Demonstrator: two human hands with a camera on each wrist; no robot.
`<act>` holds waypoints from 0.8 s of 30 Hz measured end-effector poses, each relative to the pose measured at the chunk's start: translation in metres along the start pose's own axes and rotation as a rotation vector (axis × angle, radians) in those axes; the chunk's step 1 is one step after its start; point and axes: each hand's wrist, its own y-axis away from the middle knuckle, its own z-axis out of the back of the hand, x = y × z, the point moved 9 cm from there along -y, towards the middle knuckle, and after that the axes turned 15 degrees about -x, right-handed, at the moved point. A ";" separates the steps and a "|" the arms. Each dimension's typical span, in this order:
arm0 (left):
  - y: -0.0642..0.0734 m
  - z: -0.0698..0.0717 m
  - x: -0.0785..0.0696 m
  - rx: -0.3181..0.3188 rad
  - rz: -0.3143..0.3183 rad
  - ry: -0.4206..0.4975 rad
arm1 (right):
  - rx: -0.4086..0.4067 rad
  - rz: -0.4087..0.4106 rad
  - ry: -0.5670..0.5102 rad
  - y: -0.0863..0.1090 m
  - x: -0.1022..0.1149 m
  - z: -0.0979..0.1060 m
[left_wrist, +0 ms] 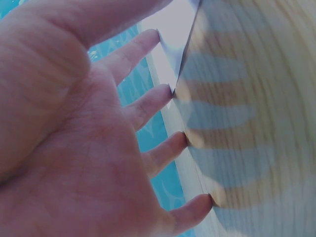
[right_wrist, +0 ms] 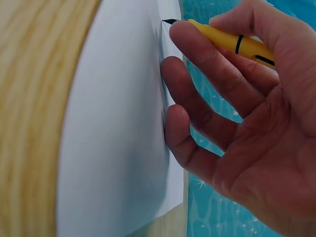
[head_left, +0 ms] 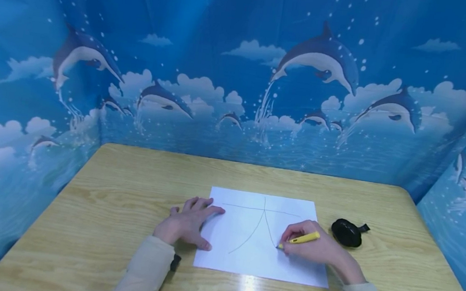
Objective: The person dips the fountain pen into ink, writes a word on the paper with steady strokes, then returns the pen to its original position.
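A white sheet of paper [head_left: 240, 263] lies on the wooden table, bearing a thin horizontal line, a short vertical stroke and two strokes that spread downward. My right hand [head_left: 312, 245] pinches a yellow fountain pen [head_left: 305, 238], its dark nib at the lower end of the right-hand stroke. In the right wrist view the yellow pen [right_wrist: 227, 39] sits between thumb and fingers, and the other fingertips rest on the paper [right_wrist: 113, 123]. With fingers spread, my left hand [head_left: 188, 222] rests at the sheet's left edge, thumb and index on the paper, the other fingertips on the table.
A small black pouch-like object [head_left: 346, 233] with a tab lies right of the paper. The wooden table [head_left: 146, 173] has a rounded far edge, and a blue curtain [head_left: 225, 67] printed with dolphins hangs behind and at both sides.
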 end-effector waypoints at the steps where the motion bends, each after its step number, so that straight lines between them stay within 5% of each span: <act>1: 0.000 0.000 0.000 0.000 -0.001 0.000 | 0.002 -0.003 -0.002 0.001 0.000 0.000; 24: 0.002 0.001 -0.002 -0.009 -0.003 0.010 | 0.037 -0.018 -0.019 0.009 -0.002 0.000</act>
